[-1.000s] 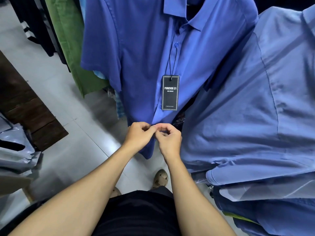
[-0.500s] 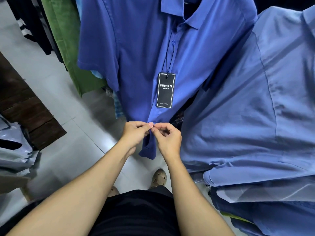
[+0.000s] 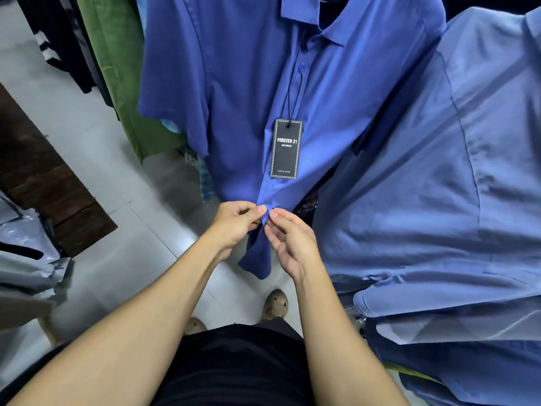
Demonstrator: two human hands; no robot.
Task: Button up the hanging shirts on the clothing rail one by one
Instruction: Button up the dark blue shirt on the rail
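Grey floor tiles (image 3: 87,159) lie below the hanging blue shirt (image 3: 248,83), whose placket is pinched just under its black tag (image 3: 287,148). The left hand (image 3: 234,227) and right hand (image 3: 292,244) both grip it between thumb and forefinger. The right hand's other fingers have uncurled since a moment ago.

The right hand (image 3: 292,244) has turned palm-up and uncurled its lower fingers, so only thumb and forefinger pinch the front edge of the royal-blue short-sleeved shirt (image 3: 243,112). Just above the grip the cloth now gathers into folds; below it, more hem shows.
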